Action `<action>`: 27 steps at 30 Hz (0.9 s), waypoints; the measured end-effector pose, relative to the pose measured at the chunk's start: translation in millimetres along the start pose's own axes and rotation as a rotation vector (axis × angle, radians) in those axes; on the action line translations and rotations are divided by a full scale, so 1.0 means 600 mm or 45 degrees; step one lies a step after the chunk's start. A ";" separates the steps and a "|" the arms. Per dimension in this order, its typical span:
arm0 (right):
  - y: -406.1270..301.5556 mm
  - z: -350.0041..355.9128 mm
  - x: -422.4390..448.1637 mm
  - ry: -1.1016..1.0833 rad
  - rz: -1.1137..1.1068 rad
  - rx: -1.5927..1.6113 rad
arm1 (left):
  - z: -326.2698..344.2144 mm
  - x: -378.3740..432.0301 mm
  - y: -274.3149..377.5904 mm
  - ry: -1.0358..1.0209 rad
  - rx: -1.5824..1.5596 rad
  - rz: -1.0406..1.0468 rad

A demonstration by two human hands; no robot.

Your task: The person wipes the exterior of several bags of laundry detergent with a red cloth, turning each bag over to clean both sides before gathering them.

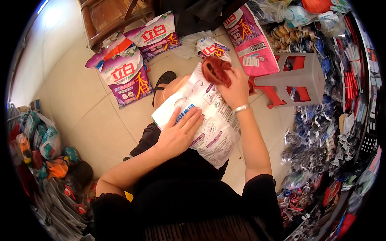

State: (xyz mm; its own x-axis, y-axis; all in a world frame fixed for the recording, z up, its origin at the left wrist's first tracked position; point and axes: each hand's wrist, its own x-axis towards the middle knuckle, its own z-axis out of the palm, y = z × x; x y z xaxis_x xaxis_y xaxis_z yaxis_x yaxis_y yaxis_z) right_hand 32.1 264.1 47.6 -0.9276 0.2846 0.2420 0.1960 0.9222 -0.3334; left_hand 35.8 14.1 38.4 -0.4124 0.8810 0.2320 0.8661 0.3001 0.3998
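Note:
A white printed detergent bag (211,132) lies across the lap, its back side up. My left hand (181,132) rests flat on it, fingers spread over blue lettering. In my right hand (233,87) is a crumpled dark red cloth (215,70), held over the bag's upper right edge. Beyond the cloth, a smaller white and purple detergent packet (211,46) is on the floor. A purple detergent bag (123,73) lies on the tiles at the upper left, touching another purple detergent bag (156,34). At the upper right is a large pink and purple detergent bag (253,42).
A grey and red plastic stool (313,81) lies on its side at the right. Plastic-wrapped goods (313,135) hang or stand along the right side. A wooden chair (111,15) is at the top left. Bagged items (39,135) crowd the left edge.

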 end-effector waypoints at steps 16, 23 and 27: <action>0.008 0.001 0.015 -0.161 0.250 0.232 | 0.013 -0.013 0.002 -0.039 -0.192 0.065; -0.104 -0.025 -0.095 -0.126 -0.503 0.186 | 0.019 -0.034 -0.001 -0.070 -0.172 0.019; -0.091 -0.020 -0.085 -0.106 -0.536 0.268 | 0.018 -0.027 -0.004 -0.141 -0.304 0.043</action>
State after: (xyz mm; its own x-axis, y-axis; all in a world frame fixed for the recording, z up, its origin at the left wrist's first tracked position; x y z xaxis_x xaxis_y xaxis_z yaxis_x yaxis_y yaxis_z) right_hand 72.4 202.4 64.6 -0.9365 -0.1326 0.3246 -0.2634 0.8771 -0.4017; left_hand 43.2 3.2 24.4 -0.3394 0.9277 0.1554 0.7821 0.1865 0.5946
